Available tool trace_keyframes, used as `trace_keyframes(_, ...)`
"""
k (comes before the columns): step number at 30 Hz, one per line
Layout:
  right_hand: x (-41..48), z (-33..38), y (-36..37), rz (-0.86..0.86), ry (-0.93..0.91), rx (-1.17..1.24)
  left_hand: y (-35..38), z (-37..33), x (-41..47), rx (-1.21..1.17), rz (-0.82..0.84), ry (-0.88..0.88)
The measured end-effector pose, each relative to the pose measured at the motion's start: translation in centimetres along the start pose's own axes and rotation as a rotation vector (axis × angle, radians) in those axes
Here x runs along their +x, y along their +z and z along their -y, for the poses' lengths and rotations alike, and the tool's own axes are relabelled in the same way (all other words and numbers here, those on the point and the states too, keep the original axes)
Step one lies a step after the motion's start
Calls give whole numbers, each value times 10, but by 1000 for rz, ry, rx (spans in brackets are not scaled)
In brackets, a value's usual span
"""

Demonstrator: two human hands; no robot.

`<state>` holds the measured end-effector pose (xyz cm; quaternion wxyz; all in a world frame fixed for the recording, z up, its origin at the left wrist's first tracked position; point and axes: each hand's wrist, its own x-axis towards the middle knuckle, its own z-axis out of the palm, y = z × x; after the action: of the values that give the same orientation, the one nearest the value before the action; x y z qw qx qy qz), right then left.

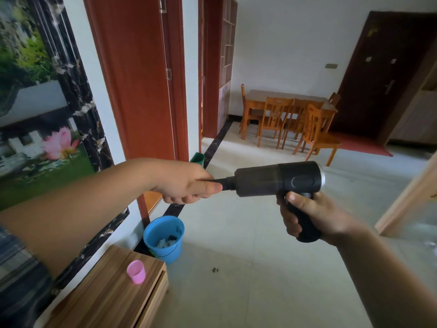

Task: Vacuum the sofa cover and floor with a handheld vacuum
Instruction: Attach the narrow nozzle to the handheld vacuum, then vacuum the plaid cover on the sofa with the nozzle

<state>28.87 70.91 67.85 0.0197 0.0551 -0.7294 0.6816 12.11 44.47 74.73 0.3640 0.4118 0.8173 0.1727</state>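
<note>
While the right hand grips the handheld vacuum by its handle in mid-air, the left hand grasps its nozzle, seemingly fitting it; neither floor nor sofa cover looks started, and no sofa shows.

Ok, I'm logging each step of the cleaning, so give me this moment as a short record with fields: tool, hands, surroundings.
tool: black handheld vacuum, held in the air, level
right hand: grips the vacuum's handle
left hand: grips the nozzle at the front
floor: pale tiles, one small dark speck
nearby: blue bucket on the floor with scraps inside; pink cup on a wooden cabinet
sofa: not in view
</note>
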Motion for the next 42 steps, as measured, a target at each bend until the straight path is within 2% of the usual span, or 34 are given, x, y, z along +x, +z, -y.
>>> trace_keyframes(4,-23,-14,-6,-129,69,120,1,-15,34,380,-160,158)
trace_keyframes(6,-32,-16,-7,-216,113,170,-1,-24,49,459,-181,216)
trace_keyframes(8,-40,-17,-4,-301,151,192,-5,-27,62,473,-138,248)
trace_keyframes(12,-53,-24,15,-425,133,234,-18,-26,81,302,131,227)
trace_keyframes(14,-58,-26,28,-487,107,223,-26,-28,88,300,212,246)
trace_keyframes(18,-75,-28,56,-592,111,222,-24,-29,108,493,248,367)
trace_keyframes(20,-86,-35,74,-652,114,255,-12,-25,122,606,203,453)
trace_keyframes(22,-98,-44,96,-755,111,323,6,-24,133,662,66,589)
trace_keyframes(26,-126,-55,136,-1011,75,517,51,-35,137,609,-244,878)
trace_keyframes(29,-158,-53,160,-1128,63,533,90,-49,132,536,-348,1100)
trace_keyframes(37,-285,-43,241,-1449,-59,494,214,-115,78,479,-292,1342)
trace_keyframes(42,-409,-37,309,-1635,-115,494,335,-171,16,492,-161,1434)
